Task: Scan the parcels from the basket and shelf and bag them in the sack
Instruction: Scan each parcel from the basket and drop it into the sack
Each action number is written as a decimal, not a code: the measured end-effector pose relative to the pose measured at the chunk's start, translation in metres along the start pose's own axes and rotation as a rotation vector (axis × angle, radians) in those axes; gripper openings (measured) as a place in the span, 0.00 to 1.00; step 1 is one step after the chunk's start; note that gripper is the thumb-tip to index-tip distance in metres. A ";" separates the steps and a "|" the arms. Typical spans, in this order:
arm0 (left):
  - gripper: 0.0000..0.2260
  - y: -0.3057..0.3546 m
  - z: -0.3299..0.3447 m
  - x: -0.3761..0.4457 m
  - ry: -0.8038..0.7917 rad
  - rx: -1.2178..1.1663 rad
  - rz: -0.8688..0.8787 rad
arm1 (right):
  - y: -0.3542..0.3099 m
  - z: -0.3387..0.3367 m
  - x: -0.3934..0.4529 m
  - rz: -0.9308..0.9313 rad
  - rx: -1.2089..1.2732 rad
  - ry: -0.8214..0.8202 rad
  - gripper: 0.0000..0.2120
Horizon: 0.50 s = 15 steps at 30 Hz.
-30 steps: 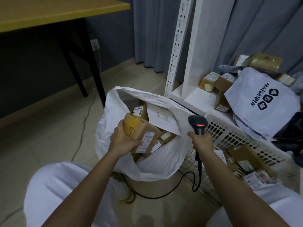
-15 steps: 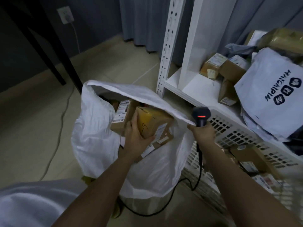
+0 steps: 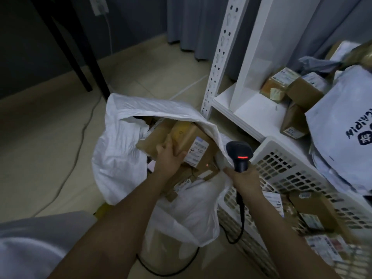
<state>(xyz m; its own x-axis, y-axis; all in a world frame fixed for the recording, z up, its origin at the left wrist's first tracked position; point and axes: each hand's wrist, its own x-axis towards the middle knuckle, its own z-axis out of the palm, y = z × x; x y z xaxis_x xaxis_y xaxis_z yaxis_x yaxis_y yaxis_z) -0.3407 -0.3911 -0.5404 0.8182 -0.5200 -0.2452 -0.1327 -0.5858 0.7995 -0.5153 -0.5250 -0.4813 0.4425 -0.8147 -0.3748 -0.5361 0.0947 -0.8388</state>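
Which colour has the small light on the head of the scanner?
Red-orange; the light glows on the black scanner, seen in the head view.

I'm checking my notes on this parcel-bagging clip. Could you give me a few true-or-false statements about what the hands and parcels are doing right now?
1. The left hand holds a brown cardboard parcel with a yellow taped end inside the white woven sack. True.
2. The right hand is empty. False: it grips a black handheld barcode scanner.
3. The scanner shows a red light. True.
4. The white plastic lattice basket holds no parcels. False: labelled boxes lie in it.
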 end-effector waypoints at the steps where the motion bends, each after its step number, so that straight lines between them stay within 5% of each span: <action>1: 0.33 -0.007 -0.004 -0.006 -0.021 -0.112 0.056 | -0.002 0.004 -0.003 -0.020 -0.021 0.002 0.15; 6: 0.13 -0.049 -0.028 -0.047 0.250 -0.232 -0.037 | -0.005 0.025 -0.019 -0.308 -0.269 0.203 0.21; 10: 0.19 -0.085 -0.044 -0.057 0.203 -0.091 -0.224 | -0.025 0.047 -0.032 -0.453 -0.263 0.236 0.15; 15: 0.22 -0.107 -0.046 -0.038 0.141 -0.039 -0.256 | -0.053 0.080 -0.028 -0.516 -0.222 0.154 0.12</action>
<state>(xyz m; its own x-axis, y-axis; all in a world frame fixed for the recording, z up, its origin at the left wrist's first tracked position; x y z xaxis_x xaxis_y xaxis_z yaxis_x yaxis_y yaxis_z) -0.3315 -0.2801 -0.5915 0.8922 -0.2655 -0.3654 0.1073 -0.6612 0.7425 -0.4420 -0.4617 -0.4580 0.5857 -0.7990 0.1361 -0.4240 -0.4451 -0.7887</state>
